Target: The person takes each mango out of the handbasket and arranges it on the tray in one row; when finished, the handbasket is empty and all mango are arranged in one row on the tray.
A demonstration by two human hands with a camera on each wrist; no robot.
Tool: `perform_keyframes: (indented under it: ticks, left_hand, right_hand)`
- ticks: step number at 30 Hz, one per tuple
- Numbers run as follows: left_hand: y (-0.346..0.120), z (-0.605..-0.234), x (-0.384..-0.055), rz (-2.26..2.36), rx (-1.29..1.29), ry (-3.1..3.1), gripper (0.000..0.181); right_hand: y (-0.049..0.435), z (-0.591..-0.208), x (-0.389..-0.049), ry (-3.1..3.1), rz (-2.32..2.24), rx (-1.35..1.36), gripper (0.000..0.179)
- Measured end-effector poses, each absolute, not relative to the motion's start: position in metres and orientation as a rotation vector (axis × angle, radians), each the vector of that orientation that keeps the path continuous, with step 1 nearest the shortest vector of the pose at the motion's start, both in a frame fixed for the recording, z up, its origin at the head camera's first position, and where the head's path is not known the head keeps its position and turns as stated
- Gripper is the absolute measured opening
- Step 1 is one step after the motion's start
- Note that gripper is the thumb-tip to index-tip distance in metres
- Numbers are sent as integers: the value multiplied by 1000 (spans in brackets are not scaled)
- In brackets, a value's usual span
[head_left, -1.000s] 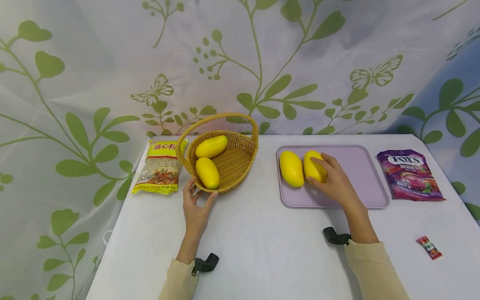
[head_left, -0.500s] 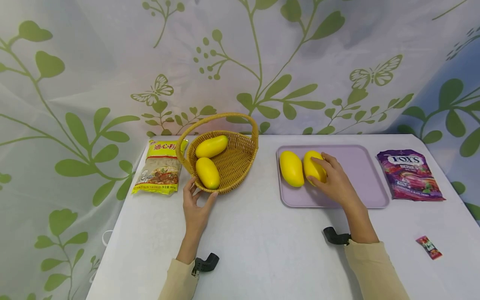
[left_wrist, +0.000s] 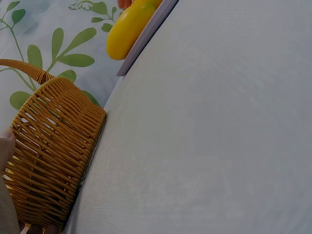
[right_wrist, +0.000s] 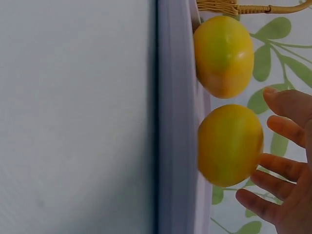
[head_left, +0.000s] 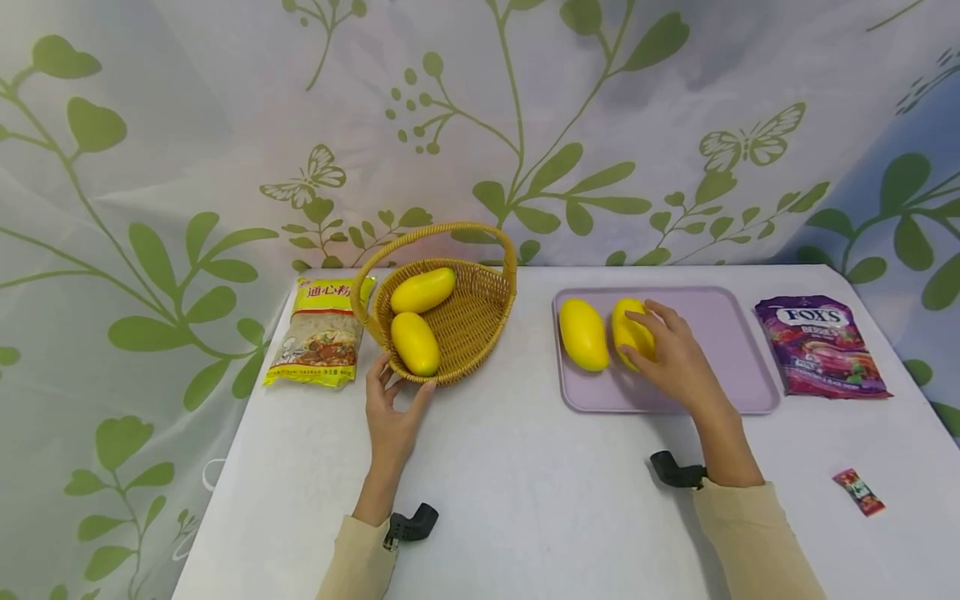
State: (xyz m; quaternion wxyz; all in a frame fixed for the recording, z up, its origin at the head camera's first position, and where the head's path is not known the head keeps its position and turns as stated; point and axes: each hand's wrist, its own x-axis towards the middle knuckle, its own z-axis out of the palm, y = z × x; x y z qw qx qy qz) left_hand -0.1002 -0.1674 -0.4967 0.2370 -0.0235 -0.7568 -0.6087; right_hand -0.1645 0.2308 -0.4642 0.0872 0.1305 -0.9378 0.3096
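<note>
In the head view, my left hand point(head_left: 393, 421) holds the near left side of a wicker basket point(head_left: 472, 358) with a tall handle. The left wrist view shows the thumb point(left_wrist: 6, 146) at the rim and fingertips low on the wall. Two yellow mangoes lie inside, one behind point(head_left: 423, 292) and one in front point(head_left: 416, 343). My right hand point(head_left: 675, 358) reaches over a lilac tray point(head_left: 723, 350), beside its right-hand mango point(head_left: 632, 329). In the right wrist view its fingers are spread and loosely extended, one at the mango's edge, the thumb apart. Another mango point(head_left: 583, 335) lies just left.
A yellow pasta bag point(head_left: 318, 333) lies left of the basket. Right of the tray is a purple candy bag point(head_left: 821, 346), with a small wrapped candy point(head_left: 858, 492) nearer the front. A leaf-patterned curtain point(head_left: 465, 125) hangs behind the white table point(head_left: 525, 500).
The right-hand mango and my right hand have shifted slightly right, widening the gap between the tray's mangoes. My left hand and the basket have stayed in place.
</note>
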Motion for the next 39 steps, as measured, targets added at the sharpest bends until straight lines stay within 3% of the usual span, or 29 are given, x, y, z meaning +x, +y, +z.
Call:
perform_keyframes:
  ticks: [18, 39]
  left_hand:
    - [-170, -500, -101, -1695, -48, -2068, 72]
    - [-169, -495, -101, -1705, -46, -2071, 71]
  right_hand:
    - [205, -444, -164, -2693, 936, 507, 47]
    - [113, -447, -182, -2724, 903, 924, 47]
